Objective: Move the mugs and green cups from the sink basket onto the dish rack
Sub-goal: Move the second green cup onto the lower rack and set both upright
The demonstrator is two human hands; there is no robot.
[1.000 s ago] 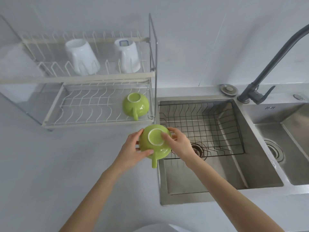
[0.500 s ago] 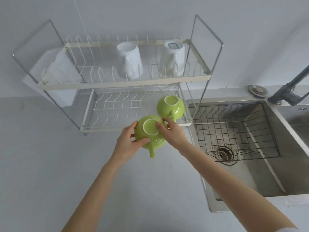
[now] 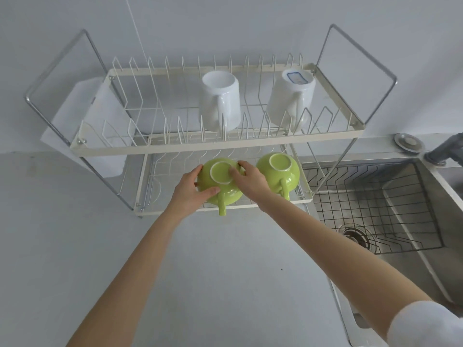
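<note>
Dish rack (image 3: pixel 220 144) at the worktop's back edge, two white mugs (image 3: pixel 220 103) upside down on its top shelf | sink basket (image 3: pixel 375 209) empty | green cup (image 3: pixel 220 182) inverted at lower shelf's front, beside a second green cup (image 3: pixel 278 171) | left hand (image 3: pixel 190 190) and right hand (image 3: pixel 250 181) both clasp it.

Lower shelf, left: bare wire on the dish rack (image 3: pixel 172 149) left of the held green cup (image 3: pixel 220 186).
Lower shelf, right: second green cup (image 3: pixel 278 171) blocked it.
Overhead: upper shelf with 2 white mugs (image 3: pixel 220 103) capped clearance.
Near side: open counter (image 3: pixel 75 234).
</note>
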